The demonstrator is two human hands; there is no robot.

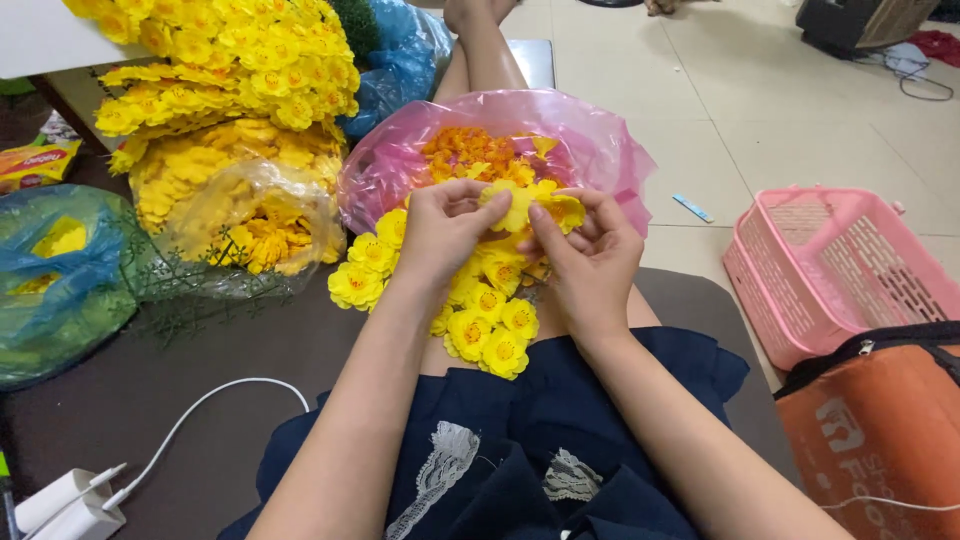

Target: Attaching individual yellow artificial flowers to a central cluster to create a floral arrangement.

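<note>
**Both hands closed on one yellow flower above the lap**

The left hand (440, 228) and the right hand (585, 250) meet at the middle of the view, each grip closed on the same yellow artificial flower (522, 200). The flower sits between the fingertips — left thumb and fingers pinching its left petals, right thumb and fingers pinching its right side — so neither hand is nearer; it lies just ahead of both, held over the near edge of the pink plastic bag (600, 140). Its face is tilted up towards the camera, and its spread runs left to right across the two grips.

Directly below the hands, a string of finished yellow flowers (490, 315) trails down onto the lap of the dark blue skirt (560, 420). The pink bag holds loose orange flower centres (465, 150). To the left lie heaped yellow flowers (230, 70) and a clear bag of more (260, 225); a pink basket (830, 270) stands on the floor to the right.
</note>
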